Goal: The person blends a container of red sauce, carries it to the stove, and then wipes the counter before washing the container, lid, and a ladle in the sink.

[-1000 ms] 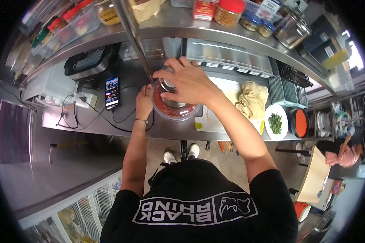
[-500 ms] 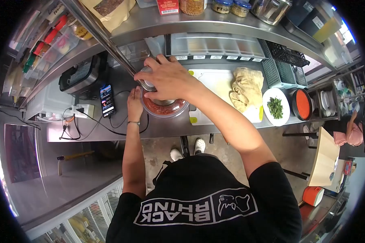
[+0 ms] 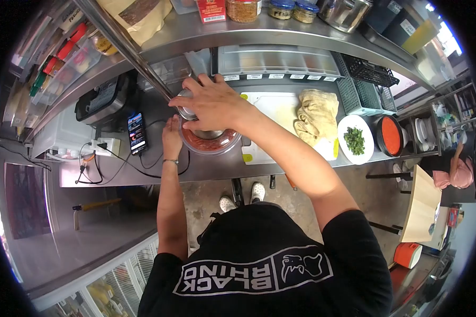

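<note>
Taking the clear bowl (image 3: 210, 147) as the clock's centre, with twelve pointing away from the person, the steel post (image 3: 135, 55) is slanting down from eleven o'clock, crowding the right hand (image 3: 214, 104). The steel shelf (image 3: 280, 36) is spanning twelve, and the phone (image 3: 137, 133) is lying at nine, dark cables (image 3: 143, 171) trailing beside it. Around two to three, a crumpled beige cloth (image 3: 317, 119) is slumping on the smooth white cutting board (image 3: 262, 150); farther out at three, an oval white plate (image 3: 345, 150) is holding chopped greens (image 3: 354, 140), with a round black pan (image 3: 402, 140) of smooth red sauce (image 3: 391, 136) sitting just beyond.

The bowl is standing near the counter's front edge, holding a coarse red mixture (image 3: 198, 141). Over it, the right hand is arching palm-down, fingers spread wide and curling around a shiny metal container (image 3: 185, 103). The left hand (image 3: 171, 138) is reaching straight forward, fingers together against the bowl's nine o'clock side; whether they're gripping it, I can't tell.
</note>
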Demonstrator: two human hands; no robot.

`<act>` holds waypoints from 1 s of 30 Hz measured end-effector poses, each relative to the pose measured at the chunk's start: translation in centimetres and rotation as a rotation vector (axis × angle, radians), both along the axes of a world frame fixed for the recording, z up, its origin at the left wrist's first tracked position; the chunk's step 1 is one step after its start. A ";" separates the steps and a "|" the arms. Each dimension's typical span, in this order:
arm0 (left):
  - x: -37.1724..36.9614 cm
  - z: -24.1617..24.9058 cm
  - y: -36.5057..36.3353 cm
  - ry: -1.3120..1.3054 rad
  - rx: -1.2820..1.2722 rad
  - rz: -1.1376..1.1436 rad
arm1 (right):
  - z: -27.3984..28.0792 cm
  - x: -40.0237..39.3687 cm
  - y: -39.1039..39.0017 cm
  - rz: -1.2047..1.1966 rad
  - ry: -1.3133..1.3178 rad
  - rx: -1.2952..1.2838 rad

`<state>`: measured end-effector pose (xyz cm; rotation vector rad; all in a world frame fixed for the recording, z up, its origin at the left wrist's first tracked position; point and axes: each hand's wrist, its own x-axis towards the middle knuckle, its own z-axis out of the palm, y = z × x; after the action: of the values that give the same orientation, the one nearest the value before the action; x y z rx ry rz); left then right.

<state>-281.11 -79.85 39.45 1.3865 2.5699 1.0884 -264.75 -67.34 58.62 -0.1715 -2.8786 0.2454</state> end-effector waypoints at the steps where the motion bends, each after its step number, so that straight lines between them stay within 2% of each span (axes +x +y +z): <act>1: -0.2 -0.3 0.0 -0.001 0.003 -0.008 | 0.1 0.1 0.0 0.001 -0.025 0.009; 2: -0.7 -0.8 -0.1 0.023 0.014 -0.020 | -0.2 0.2 0.3 -0.008 -0.027 0.012; 4: -1.0 -1.4 -0.1 0.046 0.029 -0.048 | -0.8 0.7 1.0 0.088 0.229 -0.045; 5: -1.0 -1.5 -0.1 -0.014 0.042 0.003 | -0.6 1.6 1.6 0.069 0.231 -0.043; 7: -0.7 -0.7 0.3 -0.071 0.056 0.030 | -0.1 4.8 3.6 0.073 0.432 -0.281; 9: 0.1 1.4 0.3 -0.215 -0.004 0.012 | -2.0 9.7 6.9 -0.160 0.360 -0.461; 10: 0.1 1.3 0.4 -0.337 0.077 0.080 | -5.3 12.7 8.5 -0.419 0.325 -0.355; 11: -0.3 0.5 0.3 -0.338 0.078 0.073 | -8.9 15.1 10.0 -0.670 0.284 -0.243; 13: -1.2 -1.1 0.0 -0.138 0.014 0.043 | -13.4 18.6 7.8 -1.184 -0.064 0.199; 15: -0.8 -0.6 0.2 -0.210 0.050 0.078 | -16.2 19.5 7.6 -1.148 -0.004 0.260; 17: -0.4 -0.3 0.1 -0.281 0.076 0.107 | -16.6 20.2 7.6 -1.118 0.050 0.311; 19: -0.6 0.2 0.0 -0.284 0.013 0.119 | -16.0 20.6 8.9 -1.032 0.113 0.130; 20: -0.8 0.3 0.1 -0.275 0.008 0.113 | -15.0 20.2 9.0 -1.008 0.246 0.096; 21: -0.9 0.3 0.0 -0.227 -0.035 0.088 | -14.2 19.6 8.4 -1.013 0.251 0.091; 23: -0.9 0.3 -0.2 -0.178 -0.080 0.063 | -13.3 17.9 5.8 -0.751 0.260 0.082; 25: -0.5 0.3 -0.4 -0.002 -0.139 0.053 | -16.0 15.5 2.4 -0.347 0.186 0.127; 26: -0.4 0.4 -0.4 -0.001 -0.140 0.053 | -16.2 15.4 2.4 -0.348 0.187 0.126; 28: -0.4 0.9 0.0 -0.260 -0.069 0.155 | -15.7 15.2 3.3 -0.270 -0.101 -0.060; 29: -1.1 -0.4 -0.6 -0.262 -0.075 0.162 | -16.1 14.6 4.8 -0.328 -0.126 0.069; 30: -2.4 -2.1 -0.6 -0.135 -0.072 0.129 | -16.3 14.5 6.5 -0.452 -0.111 0.199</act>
<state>-283.50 -80.46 37.32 1.1060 2.6033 1.0535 -250.20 -60.81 42.34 -0.8032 -2.8473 -0.1378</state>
